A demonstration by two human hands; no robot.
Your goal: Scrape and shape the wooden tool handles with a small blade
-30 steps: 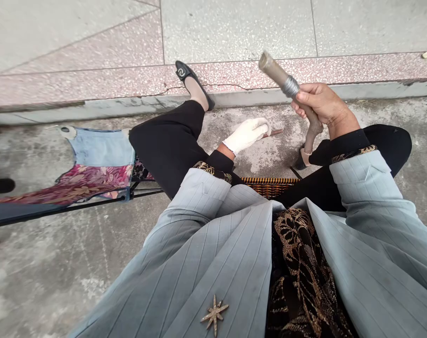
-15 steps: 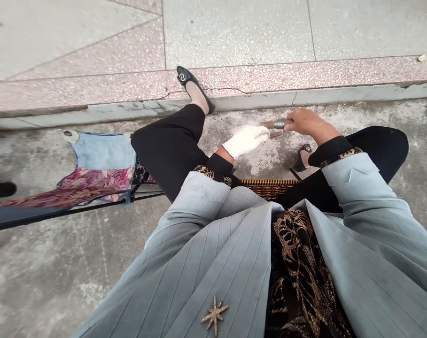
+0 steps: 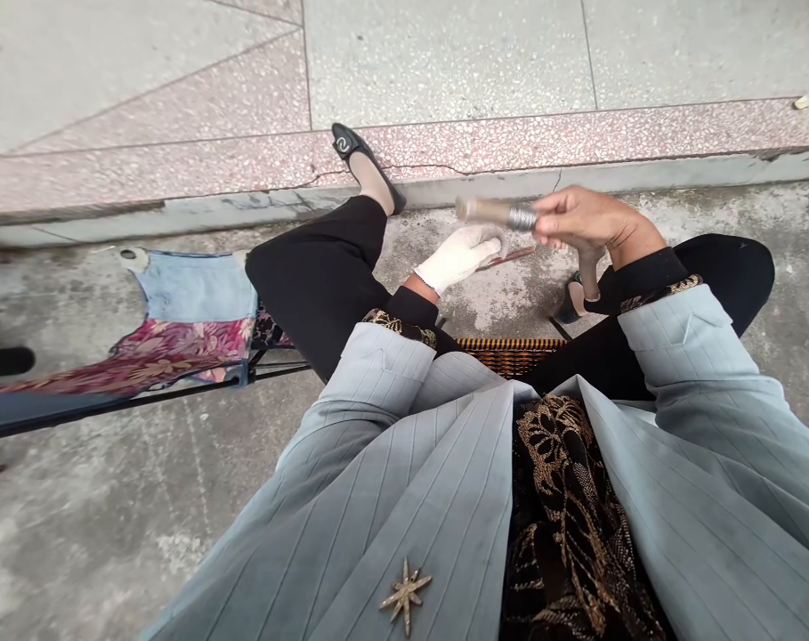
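Note:
My left hand (image 3: 458,258), in a white glove, is closed around a thin reddish-brown stick (image 3: 514,255) that sticks out to the right past the fingertips. Higher up and to the right, my bare right hand (image 3: 584,218) grips a wooden tool (image 3: 488,211) with silvery wire wound around it. Its blunt end points left, above the gloved hand, and is smeared by motion. A grey-brown piece (image 3: 589,271) juts out below the right palm; I cannot tell whether it belongs to the same tool. The two hands are apart.
A woven wicker seat (image 3: 504,356) shows between my legs. On the left stands a folding frame with floral and denim cloth (image 3: 197,285). A low raised kerb (image 3: 484,189) runs across in front, with my left shoe (image 3: 368,165) on it. My right shoe (image 3: 573,298) is partly hidden.
My right hand has turned and shifted slightly right, and the wire-wound tool has swung up and left over the gloved hand. The left hand has moved slightly left, showing more of the stick.

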